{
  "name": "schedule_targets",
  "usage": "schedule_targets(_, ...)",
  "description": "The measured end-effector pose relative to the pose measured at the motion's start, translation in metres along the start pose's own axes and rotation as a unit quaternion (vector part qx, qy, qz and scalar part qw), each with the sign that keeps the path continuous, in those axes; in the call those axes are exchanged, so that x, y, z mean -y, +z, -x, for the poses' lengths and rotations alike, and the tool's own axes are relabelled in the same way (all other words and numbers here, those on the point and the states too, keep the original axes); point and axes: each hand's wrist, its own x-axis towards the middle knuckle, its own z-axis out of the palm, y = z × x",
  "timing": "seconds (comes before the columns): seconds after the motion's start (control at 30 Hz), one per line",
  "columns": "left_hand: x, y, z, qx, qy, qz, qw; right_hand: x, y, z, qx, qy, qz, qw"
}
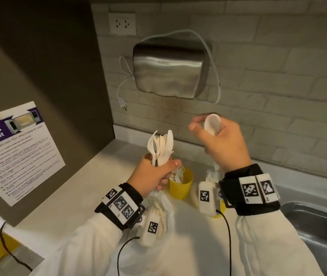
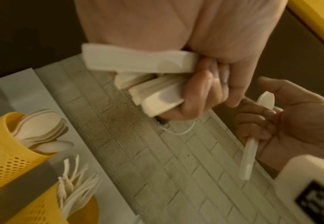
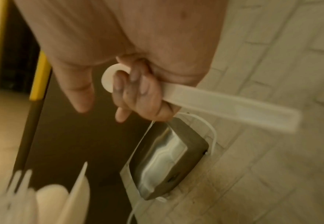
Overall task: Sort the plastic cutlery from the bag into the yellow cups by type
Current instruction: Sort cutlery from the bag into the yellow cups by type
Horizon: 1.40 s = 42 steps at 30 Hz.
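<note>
My left hand (image 1: 154, 174) grips a mixed bundle of white plastic cutlery (image 1: 161, 147), heads up, above the counter; the handles (image 2: 138, 65) stick out of the fist in the left wrist view. My right hand (image 1: 218, 140) is raised to the right and holds a single white spoon (image 1: 212, 124), fingers curled round its handle (image 3: 224, 103). A yellow cup (image 1: 181, 185) with forks stands just behind my left hand. A second yellow cup (image 1: 216, 215) is mostly hidden by my right wrist. The left wrist view shows a perforated yellow cup with spoons (image 2: 9, 145) and one with forks (image 2: 42, 209). The translucent bag (image 1: 161, 204) lies under my left wrist.
A steel hand dryer (image 1: 168, 68) with a loose white cable hangs on the brick wall. A steel sink (image 1: 318, 226) is at the right. A microwave notice (image 1: 17, 152) leans on the dark panel at the left. A pale counter (image 1: 102, 176) lies beneath both hands.
</note>
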Motion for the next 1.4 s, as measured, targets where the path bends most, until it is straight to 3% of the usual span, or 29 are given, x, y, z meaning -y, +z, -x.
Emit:
schedule_targets(0.1, -0.002, 0.003, -0.001, 0.018, -0.013, 0.001, 1.0, -0.003, 0.011, 0.003, 0.078, -0.02, 0.071, 0.994)
schedule_targets(0.47, -0.006, 0.002, 0.001, 0.034, -0.01, -0.053, 0.998, -0.012, 0.019, 0.002, 0.033, -0.008, 0.045, 0.998)
schedule_targets(0.67, -0.002, 0.006, 0.002, 0.06, -0.016, -0.052, 0.997, -0.019, 0.018, 0.003, -0.039, -0.009, 0.038, 0.998)
schedule_targets(0.97, 0.008, 0.007, 0.004, 0.037, -0.041, -0.058, 0.997, -0.017, -0.04, -0.009, -0.252, -0.006, -0.065, 0.965)
schedule_targets(1.13, 0.011, 0.012, 0.003, 0.025, -0.039, -0.031, 0.998, -0.044, -0.054, 0.003, -0.281, -0.034, 0.096, 0.954)
schedule_targets(1.4, 0.018, 0.036, 0.007, 0.052, -0.045, -0.026, 0.997, -0.125, -0.043, 0.032, -0.173, 0.104, 0.31, 0.929)
